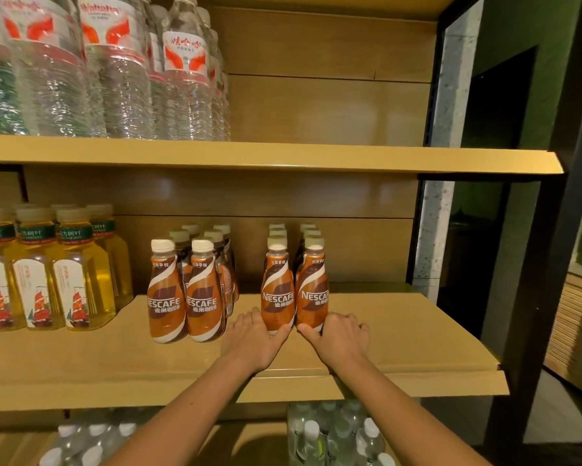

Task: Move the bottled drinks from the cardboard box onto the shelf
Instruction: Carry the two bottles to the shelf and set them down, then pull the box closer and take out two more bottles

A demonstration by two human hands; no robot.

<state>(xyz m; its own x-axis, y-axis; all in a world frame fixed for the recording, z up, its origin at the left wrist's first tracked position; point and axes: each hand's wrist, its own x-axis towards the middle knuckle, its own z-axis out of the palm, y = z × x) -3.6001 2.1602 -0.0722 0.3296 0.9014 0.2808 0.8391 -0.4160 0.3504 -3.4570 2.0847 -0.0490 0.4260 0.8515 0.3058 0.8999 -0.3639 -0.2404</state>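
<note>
- Two brown coffee bottles stand upright side by side at the front of the middle shelf [400,338], the left bottle [277,290] and the right bottle [312,294], touching or nearly so, each heading a row of like bottles running back.
- The left hand [254,338] lies at the base of the left bottle, thumb pressed on its lower front and fingers curled round its outer side; the hand is loosely wrapped, not clenched.
- The right hand [341,334] mirrors it on the right bottle, thumb on the lower front, fingers bent round the far side; how firmly either hand presses cannot be told.
- Judged step: setting down or squaring up this pair on the shelf, not fetching; both bottles seem to rest on the board already.
- Next move likely calls for letting go without tipping the narrow bases, then drawing both hands straight back toward the body.
- Left of the left hand, just beside it, stands another cluster of coffee bottles [185,294]; further left, yellow tea bottles [81,274].
- Above the hands, water bottles [121,68] fill the upper shelf; below the wrists, more clear bottles [333,432].
- The cardboard box is not in view.
</note>
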